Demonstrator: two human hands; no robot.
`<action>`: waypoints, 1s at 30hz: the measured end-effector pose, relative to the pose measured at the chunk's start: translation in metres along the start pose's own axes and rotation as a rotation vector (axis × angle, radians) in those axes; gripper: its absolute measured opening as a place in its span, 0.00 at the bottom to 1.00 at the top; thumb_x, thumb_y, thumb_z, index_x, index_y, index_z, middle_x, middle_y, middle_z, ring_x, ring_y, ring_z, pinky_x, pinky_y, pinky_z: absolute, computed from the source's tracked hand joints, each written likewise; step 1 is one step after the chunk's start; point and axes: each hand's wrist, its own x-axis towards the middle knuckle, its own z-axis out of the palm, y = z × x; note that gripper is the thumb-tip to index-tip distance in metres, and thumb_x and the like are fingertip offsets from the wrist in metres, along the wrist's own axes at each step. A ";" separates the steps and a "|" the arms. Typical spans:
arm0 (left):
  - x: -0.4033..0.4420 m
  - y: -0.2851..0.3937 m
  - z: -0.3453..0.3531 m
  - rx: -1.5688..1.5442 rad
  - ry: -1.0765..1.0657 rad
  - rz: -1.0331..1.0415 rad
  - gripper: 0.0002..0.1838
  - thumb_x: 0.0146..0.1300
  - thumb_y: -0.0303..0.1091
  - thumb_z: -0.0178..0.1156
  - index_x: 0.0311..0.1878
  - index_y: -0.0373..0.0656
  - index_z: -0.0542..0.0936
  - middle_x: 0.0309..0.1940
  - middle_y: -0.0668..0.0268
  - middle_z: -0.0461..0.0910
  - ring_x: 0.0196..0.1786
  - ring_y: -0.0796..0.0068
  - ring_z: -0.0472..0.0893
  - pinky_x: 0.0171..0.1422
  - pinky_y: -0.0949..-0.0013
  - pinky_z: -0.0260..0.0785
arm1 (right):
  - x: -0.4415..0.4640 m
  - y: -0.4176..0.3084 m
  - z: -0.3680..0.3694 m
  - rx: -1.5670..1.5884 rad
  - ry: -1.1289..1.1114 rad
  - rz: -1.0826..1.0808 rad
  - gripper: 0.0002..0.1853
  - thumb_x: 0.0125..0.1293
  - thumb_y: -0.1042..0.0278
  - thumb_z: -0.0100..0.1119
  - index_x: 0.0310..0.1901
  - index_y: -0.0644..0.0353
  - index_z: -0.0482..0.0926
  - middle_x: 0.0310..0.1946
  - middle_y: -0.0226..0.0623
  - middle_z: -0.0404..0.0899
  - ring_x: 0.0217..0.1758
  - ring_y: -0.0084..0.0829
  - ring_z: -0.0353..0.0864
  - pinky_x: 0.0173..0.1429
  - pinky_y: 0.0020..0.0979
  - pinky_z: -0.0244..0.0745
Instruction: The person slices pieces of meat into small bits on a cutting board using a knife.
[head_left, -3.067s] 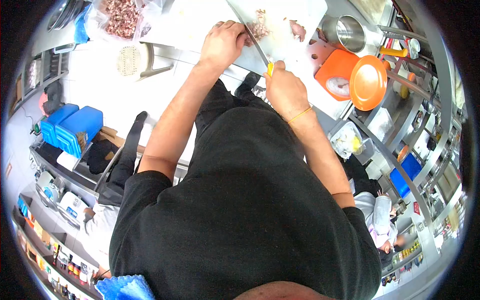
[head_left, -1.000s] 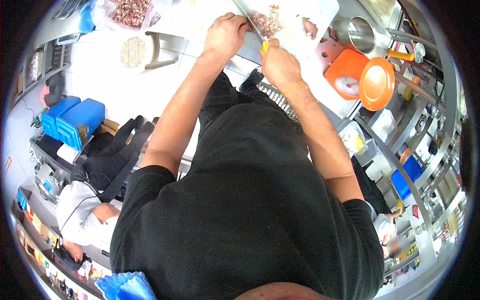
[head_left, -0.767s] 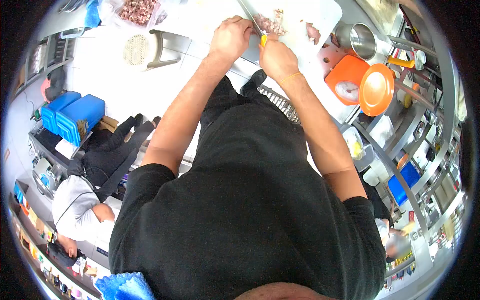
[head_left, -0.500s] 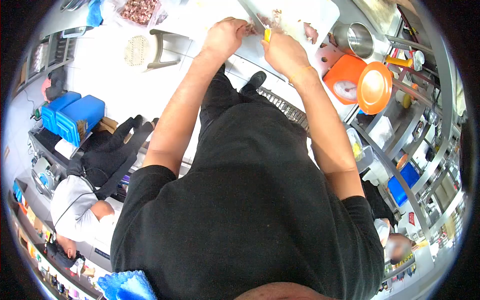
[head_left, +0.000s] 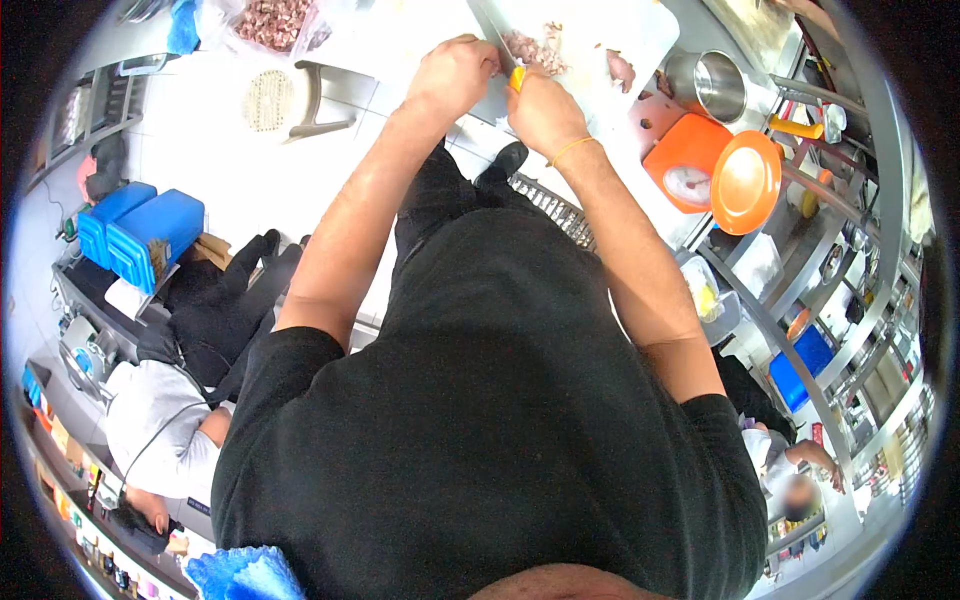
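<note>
My right hand [head_left: 548, 112] is closed around the yellow handle of a knife [head_left: 516, 78], whose blade points away from me over a white cutting board [head_left: 650, 28]. Just left of the blade, my left hand [head_left: 455, 76] has its fingers curled down close to the knife. Whatever lies under those fingertips is hidden. A pile of chopped pinkish meat [head_left: 537, 50] sits right of the blade. Farther right on the board rests a larger piece of meat [head_left: 620, 70].
A clear bag of diced meat [head_left: 272, 25] lies at the back left. Right of the board stand a steel pot [head_left: 718, 86] and an orange scale [head_left: 684, 165] with an orange plate [head_left: 747, 183]. A stool [head_left: 268, 100] is left of my arms. Other people [head_left: 165, 420] work on both sides.
My right hand and the knife have shifted left, nearer my left hand. The chopped meat now shows more fully, to the right of the blade. My left hand stays almost in place.
</note>
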 end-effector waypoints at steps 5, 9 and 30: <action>-0.010 -0.014 0.000 -0.101 0.079 -0.016 0.09 0.68 0.28 0.64 0.49 0.44 0.89 0.44 0.58 0.89 0.49 0.51 0.88 0.56 0.54 0.81 | -0.017 -0.014 -0.030 -0.086 -0.088 0.010 0.22 0.76 0.58 0.59 0.53 0.75 0.76 0.38 0.67 0.86 0.47 0.64 0.89 0.55 0.57 0.82; -0.014 -0.014 -0.003 -0.087 0.127 -0.002 0.08 0.68 0.27 0.64 0.47 0.43 0.89 0.42 0.58 0.89 0.47 0.52 0.88 0.54 0.55 0.81 | -0.033 -0.026 -0.024 -0.115 -0.077 0.069 0.22 0.76 0.57 0.59 0.53 0.75 0.76 0.38 0.67 0.87 0.46 0.64 0.89 0.53 0.56 0.83; -0.030 -0.014 -0.002 0.036 0.126 0.052 0.09 0.66 0.27 0.62 0.46 0.44 0.88 0.44 0.59 0.87 0.50 0.50 0.86 0.58 0.51 0.80 | -0.026 -0.027 0.023 0.003 -0.012 0.062 0.22 0.77 0.57 0.58 0.49 0.77 0.78 0.37 0.67 0.87 0.45 0.63 0.89 0.53 0.56 0.83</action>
